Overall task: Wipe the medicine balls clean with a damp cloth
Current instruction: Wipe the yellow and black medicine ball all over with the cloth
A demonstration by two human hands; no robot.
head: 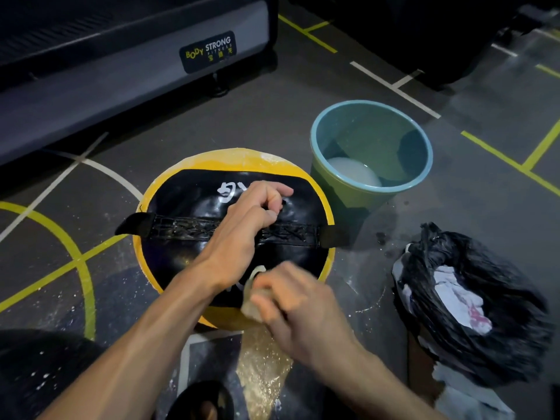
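A large yellow and black medicine ball (181, 247) sits on the floor in the middle of the view, with a black stitched strap (181, 228) across its top. My left hand (248, 219) curls its fingers round the strap near the ball's centre. My right hand (298, 304) grips a pale damp cloth (250, 307) and presses it against the ball's near black panel; this hand is blurred. The black surface looks wet and shiny.
A teal bucket (421, 140) holding cloudy water stands just right of the ball. A black plastic bag (485, 298) with white rags lies at the right. A treadmill base (121, 71) fills the far left. White specks and a pale smear mark the floor near me.
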